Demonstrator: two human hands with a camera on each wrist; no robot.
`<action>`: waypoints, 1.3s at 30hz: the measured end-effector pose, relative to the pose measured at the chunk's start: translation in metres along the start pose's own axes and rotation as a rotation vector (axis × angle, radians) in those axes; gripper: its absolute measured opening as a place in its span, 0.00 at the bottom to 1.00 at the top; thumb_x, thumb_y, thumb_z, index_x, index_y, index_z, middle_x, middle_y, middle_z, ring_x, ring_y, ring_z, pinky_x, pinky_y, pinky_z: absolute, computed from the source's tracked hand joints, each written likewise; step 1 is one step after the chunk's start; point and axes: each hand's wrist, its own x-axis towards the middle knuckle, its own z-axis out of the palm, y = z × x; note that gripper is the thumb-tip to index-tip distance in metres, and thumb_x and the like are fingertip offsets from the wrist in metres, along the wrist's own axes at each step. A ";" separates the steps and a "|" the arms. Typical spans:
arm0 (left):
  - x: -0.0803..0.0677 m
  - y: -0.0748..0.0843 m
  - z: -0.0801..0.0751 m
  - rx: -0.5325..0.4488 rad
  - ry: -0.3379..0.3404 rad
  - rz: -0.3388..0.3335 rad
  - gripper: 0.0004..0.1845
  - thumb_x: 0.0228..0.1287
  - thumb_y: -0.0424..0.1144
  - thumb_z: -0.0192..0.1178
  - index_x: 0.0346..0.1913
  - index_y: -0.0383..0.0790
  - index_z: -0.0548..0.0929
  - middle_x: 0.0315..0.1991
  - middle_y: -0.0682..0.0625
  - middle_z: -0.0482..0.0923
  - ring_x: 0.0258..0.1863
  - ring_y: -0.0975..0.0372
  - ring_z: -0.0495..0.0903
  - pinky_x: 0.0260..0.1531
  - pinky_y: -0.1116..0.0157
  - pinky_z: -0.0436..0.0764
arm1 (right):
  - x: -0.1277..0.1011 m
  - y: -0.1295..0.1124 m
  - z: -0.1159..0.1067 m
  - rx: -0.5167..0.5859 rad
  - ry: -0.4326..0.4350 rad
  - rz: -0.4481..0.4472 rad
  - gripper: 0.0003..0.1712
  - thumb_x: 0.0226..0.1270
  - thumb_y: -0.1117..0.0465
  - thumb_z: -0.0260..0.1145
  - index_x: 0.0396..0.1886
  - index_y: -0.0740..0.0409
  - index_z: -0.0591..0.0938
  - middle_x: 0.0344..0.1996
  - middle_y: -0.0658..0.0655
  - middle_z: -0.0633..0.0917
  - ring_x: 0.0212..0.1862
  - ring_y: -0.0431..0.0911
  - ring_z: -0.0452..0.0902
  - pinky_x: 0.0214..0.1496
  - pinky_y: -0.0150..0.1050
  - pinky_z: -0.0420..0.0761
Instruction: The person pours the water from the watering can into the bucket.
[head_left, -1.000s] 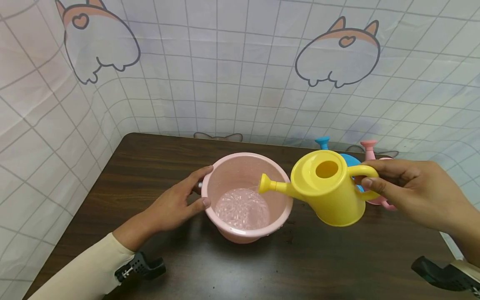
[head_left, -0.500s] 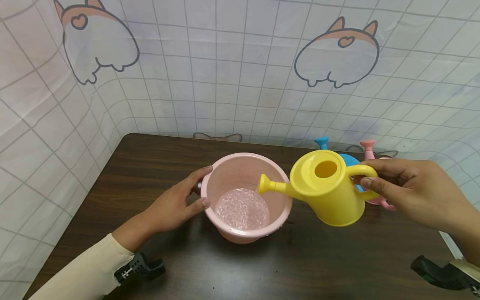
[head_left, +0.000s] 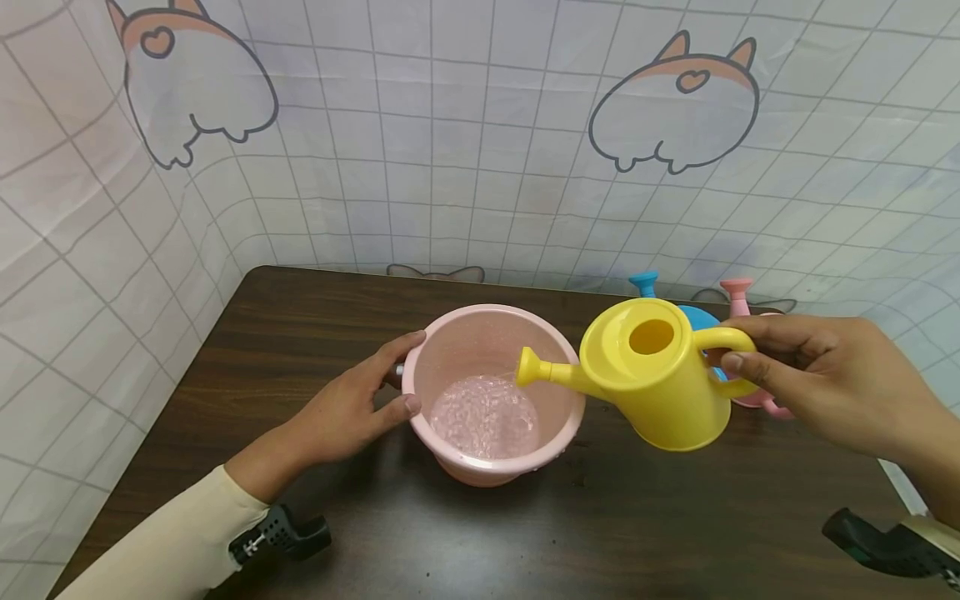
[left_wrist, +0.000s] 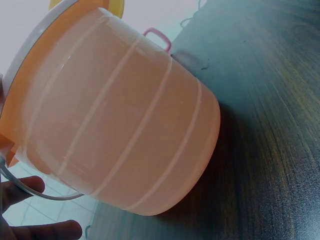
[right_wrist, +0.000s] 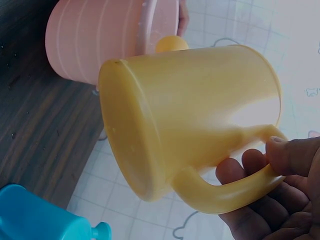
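Note:
A pink bucket (head_left: 551,333) with water (head_left: 483,417) in it stands on the table. My left hand (head_left: 345,412) grips its left rim, thumb over the edge; in the left wrist view two fingers (left_wrist: 45,231) stick out beside the wire bail (left_wrist: 55,197). With fingers and thumb round its handle, my right hand (head_left: 832,383) holds a yellow watering can (head_left: 667,408) above the table, tilted left. The can's spout reaches over the bucket's right rim, and a thin trickle leaves the rose (head_left: 530,367). Below it the water's surface is rippled.
Behind the yellow can stand a blue watering can (head_left: 701,318) and a pink watering can (head_left: 737,296), both partly hidden. Water drops lie on the dark wooden table (head_left: 322,333) near the bucket. A white gridded cloth (head_left: 450,167) hangs behind the table.
The ripples on the water in the bucket shift from frame to frame. Both hands, the bucket and the yellow watering can stay in place.

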 end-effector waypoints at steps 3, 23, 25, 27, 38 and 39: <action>0.000 0.000 0.000 -0.003 -0.004 -0.005 0.40 0.74 0.57 0.59 0.82 0.62 0.53 0.63 0.50 0.76 0.54 0.60 0.81 0.47 0.49 0.79 | 0.000 0.000 0.000 0.011 -0.003 0.000 0.17 0.68 0.62 0.74 0.56 0.52 0.88 0.38 0.48 0.91 0.31 0.38 0.86 0.23 0.33 0.79; 0.000 -0.001 0.000 0.005 -0.009 -0.013 0.39 0.75 0.58 0.57 0.82 0.60 0.52 0.63 0.48 0.76 0.54 0.58 0.82 0.47 0.47 0.79 | 0.000 -0.001 0.000 0.030 -0.003 -0.018 0.17 0.68 0.64 0.73 0.55 0.51 0.88 0.37 0.44 0.91 0.28 0.39 0.86 0.22 0.33 0.78; 0.000 -0.001 0.000 0.005 -0.011 -0.014 0.39 0.75 0.58 0.57 0.82 0.60 0.53 0.64 0.48 0.76 0.54 0.58 0.81 0.47 0.48 0.79 | 0.000 -0.001 0.000 0.027 -0.003 -0.016 0.17 0.68 0.64 0.73 0.55 0.51 0.88 0.36 0.43 0.91 0.27 0.39 0.86 0.22 0.33 0.78; 0.000 -0.001 0.000 0.006 -0.012 -0.014 0.39 0.75 0.59 0.56 0.81 0.60 0.53 0.63 0.48 0.76 0.54 0.58 0.81 0.47 0.48 0.79 | 0.000 -0.001 0.000 0.024 -0.001 -0.017 0.17 0.68 0.63 0.73 0.55 0.51 0.88 0.37 0.44 0.91 0.27 0.39 0.86 0.22 0.33 0.78; -0.001 0.001 0.000 0.001 -0.010 -0.023 0.40 0.74 0.58 0.58 0.82 0.61 0.52 0.64 0.48 0.75 0.54 0.59 0.81 0.47 0.49 0.79 | 0.001 -0.003 0.000 0.040 -0.005 -0.024 0.16 0.68 0.65 0.73 0.55 0.53 0.88 0.36 0.44 0.91 0.27 0.39 0.86 0.21 0.33 0.78; -0.001 0.001 0.000 -0.002 -0.011 -0.028 0.40 0.74 0.57 0.58 0.82 0.62 0.52 0.64 0.48 0.75 0.54 0.59 0.81 0.47 0.49 0.79 | 0.001 -0.003 0.000 0.039 -0.006 -0.018 0.16 0.68 0.65 0.72 0.55 0.52 0.88 0.35 0.43 0.91 0.27 0.39 0.86 0.21 0.33 0.78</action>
